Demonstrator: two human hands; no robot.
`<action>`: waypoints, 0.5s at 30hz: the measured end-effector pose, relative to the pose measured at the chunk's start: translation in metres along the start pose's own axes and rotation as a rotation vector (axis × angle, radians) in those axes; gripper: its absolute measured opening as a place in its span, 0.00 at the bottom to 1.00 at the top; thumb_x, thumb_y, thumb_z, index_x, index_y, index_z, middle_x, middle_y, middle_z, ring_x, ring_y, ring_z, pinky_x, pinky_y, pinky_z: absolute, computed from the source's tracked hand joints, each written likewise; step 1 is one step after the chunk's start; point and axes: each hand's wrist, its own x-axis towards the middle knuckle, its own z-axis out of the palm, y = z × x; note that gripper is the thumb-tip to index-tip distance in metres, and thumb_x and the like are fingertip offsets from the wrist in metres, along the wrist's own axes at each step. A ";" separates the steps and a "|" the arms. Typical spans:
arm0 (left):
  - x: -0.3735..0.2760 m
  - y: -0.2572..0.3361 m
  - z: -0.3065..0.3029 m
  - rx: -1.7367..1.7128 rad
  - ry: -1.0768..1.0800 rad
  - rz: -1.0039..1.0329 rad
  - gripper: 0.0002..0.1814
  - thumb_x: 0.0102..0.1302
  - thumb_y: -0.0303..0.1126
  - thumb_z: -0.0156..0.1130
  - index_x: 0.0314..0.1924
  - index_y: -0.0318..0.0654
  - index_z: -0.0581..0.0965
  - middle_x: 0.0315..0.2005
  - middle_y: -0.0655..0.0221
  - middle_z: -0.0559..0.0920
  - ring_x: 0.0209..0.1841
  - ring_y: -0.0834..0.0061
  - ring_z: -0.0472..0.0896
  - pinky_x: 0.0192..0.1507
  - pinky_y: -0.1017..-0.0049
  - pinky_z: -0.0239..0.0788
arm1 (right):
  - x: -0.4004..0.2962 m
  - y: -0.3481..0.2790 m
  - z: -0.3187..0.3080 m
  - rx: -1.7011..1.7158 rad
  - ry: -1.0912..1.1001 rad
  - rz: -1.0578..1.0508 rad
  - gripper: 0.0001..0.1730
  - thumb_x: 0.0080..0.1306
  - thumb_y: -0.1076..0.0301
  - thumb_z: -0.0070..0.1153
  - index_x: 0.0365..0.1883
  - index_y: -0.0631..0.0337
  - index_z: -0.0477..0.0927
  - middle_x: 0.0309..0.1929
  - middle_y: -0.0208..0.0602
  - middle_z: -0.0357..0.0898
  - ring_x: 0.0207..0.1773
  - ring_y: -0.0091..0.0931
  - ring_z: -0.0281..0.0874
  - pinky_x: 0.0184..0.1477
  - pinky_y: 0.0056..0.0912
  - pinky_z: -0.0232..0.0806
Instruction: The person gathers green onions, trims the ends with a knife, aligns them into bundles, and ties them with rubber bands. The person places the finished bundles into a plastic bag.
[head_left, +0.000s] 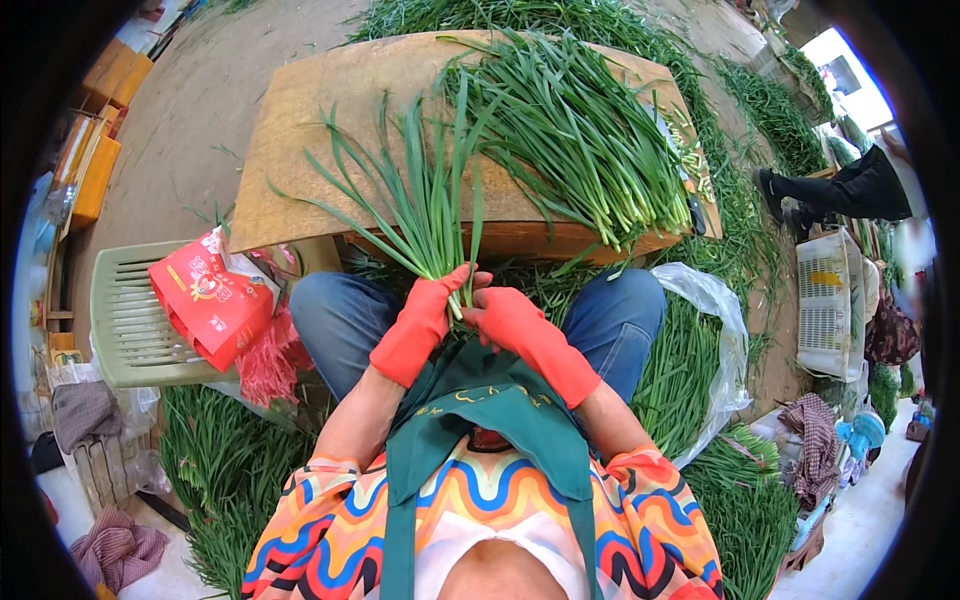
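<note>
My left hand (431, 311), in a red rubber glove, is closed around a small bunch of garlic chives (420, 217). Their green leaves fan out over the wooden board, and the pale stem ends poke out below my fingers. My right hand (521, 322), gloved the same way, has bent fingers touching the bunch at its stem ends; whether it grips a stalk is hidden. Beyond, a large pile of garlic chives (577, 135) lies on the board (322, 105), stems towards me. A knife with a black handle (696, 214) lies at the pile's right, beside cut stem pieces (694, 154).
On my left, a red paper bag (214, 292) and pink plastic strings (270, 356) lie on a green plastic stool (124, 315). Chives in clear plastic (731, 330) and tied bundles (739, 457) surround me. A white crate (829, 304) and a person's legs (840, 187) are at right.
</note>
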 end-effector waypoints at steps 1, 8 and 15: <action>0.000 0.002 -0.004 -0.040 -0.025 -0.087 0.12 0.61 0.33 0.55 0.40 0.31 0.73 0.37 0.57 0.78 0.41 0.64 0.77 0.39 0.66 0.73 | -0.006 0.001 0.001 0.061 0.030 -0.008 0.14 0.59 0.58 0.50 0.26 0.61 0.73 0.18 0.33 0.74 0.18 0.25 0.72 0.21 0.29 0.64; -0.005 0.007 -0.011 -0.204 0.132 0.062 0.14 0.62 0.36 0.54 0.44 0.36 0.71 0.34 0.60 0.77 0.39 0.60 0.78 0.43 0.58 0.72 | 0.001 0.064 -0.007 -0.068 0.207 0.047 0.18 0.63 0.53 0.45 0.36 0.60 0.76 0.29 0.39 0.78 0.31 0.31 0.76 0.32 0.36 0.67; -0.016 -0.007 -0.007 0.056 -0.002 -0.029 0.14 0.60 0.38 0.57 0.45 0.42 0.71 0.19 0.74 0.71 0.19 0.78 0.71 0.30 0.65 0.72 | 0.026 0.020 -0.025 0.204 0.475 -0.244 0.26 0.57 0.56 0.54 0.49 0.66 0.71 0.42 0.44 0.77 0.45 0.30 0.74 0.47 0.28 0.65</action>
